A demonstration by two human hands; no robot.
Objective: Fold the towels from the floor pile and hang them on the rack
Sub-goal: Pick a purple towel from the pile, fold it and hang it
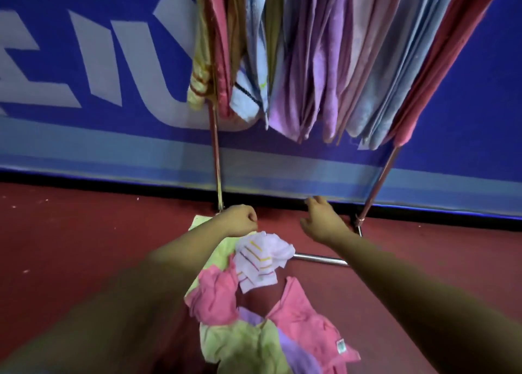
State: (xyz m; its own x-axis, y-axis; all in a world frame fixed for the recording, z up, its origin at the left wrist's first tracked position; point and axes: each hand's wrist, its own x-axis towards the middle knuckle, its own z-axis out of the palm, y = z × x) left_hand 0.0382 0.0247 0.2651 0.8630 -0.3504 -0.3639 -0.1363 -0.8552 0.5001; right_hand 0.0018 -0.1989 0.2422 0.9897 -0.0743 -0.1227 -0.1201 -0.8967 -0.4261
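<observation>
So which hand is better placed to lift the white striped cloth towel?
Left, probably: the left hand seems to pinch the white striped cloth towel at its top edge; the right hand hovers open, apart.

Only the person's two arms and hands are in view. The left arm [141, 283] and the right arm [409, 277] are bare along all the length that shows, slim at the wrists and broadening toward the lower corners, where they blur. The left hand [240, 222] and right hand [322, 221] are bare too, with short fingers [313, 202].
</observation>
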